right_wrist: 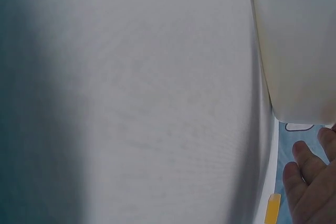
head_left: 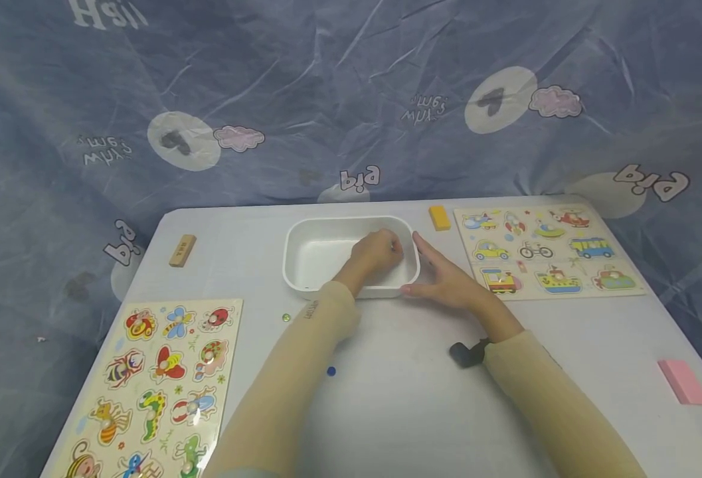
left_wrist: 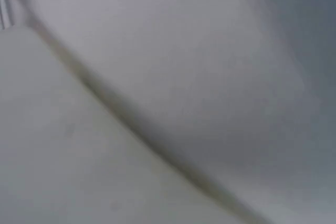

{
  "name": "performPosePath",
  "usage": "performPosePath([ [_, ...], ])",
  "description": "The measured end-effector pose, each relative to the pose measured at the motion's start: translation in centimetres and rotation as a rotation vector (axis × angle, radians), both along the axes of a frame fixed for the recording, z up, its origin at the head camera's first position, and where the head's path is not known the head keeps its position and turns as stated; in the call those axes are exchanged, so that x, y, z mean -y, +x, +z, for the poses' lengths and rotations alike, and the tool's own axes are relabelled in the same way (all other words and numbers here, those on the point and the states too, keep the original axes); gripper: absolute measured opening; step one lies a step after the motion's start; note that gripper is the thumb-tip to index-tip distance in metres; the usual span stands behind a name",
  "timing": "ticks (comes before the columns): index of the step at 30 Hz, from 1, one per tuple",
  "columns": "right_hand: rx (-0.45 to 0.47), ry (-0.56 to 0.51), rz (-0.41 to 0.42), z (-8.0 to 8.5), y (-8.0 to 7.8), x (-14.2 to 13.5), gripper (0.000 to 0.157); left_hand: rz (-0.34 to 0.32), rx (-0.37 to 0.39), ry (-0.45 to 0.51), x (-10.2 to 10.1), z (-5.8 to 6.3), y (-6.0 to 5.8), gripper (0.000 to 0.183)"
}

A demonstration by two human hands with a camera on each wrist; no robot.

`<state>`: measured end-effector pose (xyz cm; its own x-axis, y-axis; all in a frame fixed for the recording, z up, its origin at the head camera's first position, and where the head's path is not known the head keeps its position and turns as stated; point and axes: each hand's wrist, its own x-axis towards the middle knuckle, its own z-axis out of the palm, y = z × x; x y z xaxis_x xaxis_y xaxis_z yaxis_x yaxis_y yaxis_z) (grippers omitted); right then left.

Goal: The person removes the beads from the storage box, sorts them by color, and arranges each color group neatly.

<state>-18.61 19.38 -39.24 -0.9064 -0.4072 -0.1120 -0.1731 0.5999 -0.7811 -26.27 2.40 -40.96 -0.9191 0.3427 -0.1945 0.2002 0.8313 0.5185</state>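
A white rectangular box (head_left: 311, 255) stands at the back middle of the table. My left hand (head_left: 379, 252) reaches into its right part with curled fingers; whether anything is between them is hidden. The left wrist view shows only blurred pale surfaces, no hand. My right hand (head_left: 449, 282) is at the box's right end, thumb near the front corner and straight forefinger along the right side. In the right wrist view, spread fingers (right_wrist: 310, 163) appear beside the box's outer wall (right_wrist: 299, 61). A small green disc (head_left: 286, 317) and a small blue one (head_left: 331, 371) lie in front.
An insect puzzle board (head_left: 234, 332) lies at left, a vehicle puzzle board (head_left: 544, 269) at back right. Around them are a wooden block (head_left: 182, 251), a yellow block (head_left: 439, 218) and a pink block (head_left: 684, 382). A black object (head_left: 465, 355) is by the right cuff.
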Motion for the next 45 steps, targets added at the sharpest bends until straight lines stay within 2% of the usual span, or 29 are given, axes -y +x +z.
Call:
performPosePath([
  [2,-0.001,0.005,-0.002,-0.4,-0.2,-0.1,0.106,-0.007,0.001,0.018,0.3,0.6,0.1,0.017],
  [6,-0.016,0.019,-0.005,-2.4,-1.3,-0.7,0.109,-0.031,-0.012,0.088,1.3,1.9,0.3,0.023],
  [9,-0.023,0.031,-0.008,-3.7,-2.0,-1.2,0.11,-0.053,-0.02,0.17,2.5,3.0,0.6,0.023],
  [11,-0.029,0.04,-0.006,-3.9,-2.1,-1.2,0.111,-0.06,-0.016,0.237,3.5,4.0,1.2,0.024],
  [15,-0.036,0.042,-0.006,-3.9,-2.1,-1.2,0.111,-0.071,-0.005,0.347,5.4,6.2,2.9,0.024],
  [18,-0.035,0.045,-0.005,-3.7,-2.0,-1.1,0.111,-0.088,-0.021,0.389,6.7,7.5,4.5,0.023],
  [23,-0.036,0.042,-0.008,-3.7,-2.0,-1.1,0.109,-0.1,-0.059,0.416,8.7,8.5,7.6,0.021],
  [27,-0.032,0.047,-0.016,-3.8,-2.0,-1.0,0.11,-0.102,-0.041,0.441,9.7,8.1,10.0,0.016],
  [33,-0.037,0.05,-0.021,-4.0,-2.1,-1.0,0.111,-0.092,0.073,0.456,10.5,5.9,12.4,0.013],
  [38,-0.03,0.066,-0.021,-3.9,-2.2,-1.0,0.111,-0.113,0.156,0.367,11.2,3.7,13.6,0.012],
  [45,-0.023,0.063,-0.015,-3.8,-2.1,-1.1,0.112,-0.152,0.223,0.203,11.6,1.1,14.7,0.007],
])
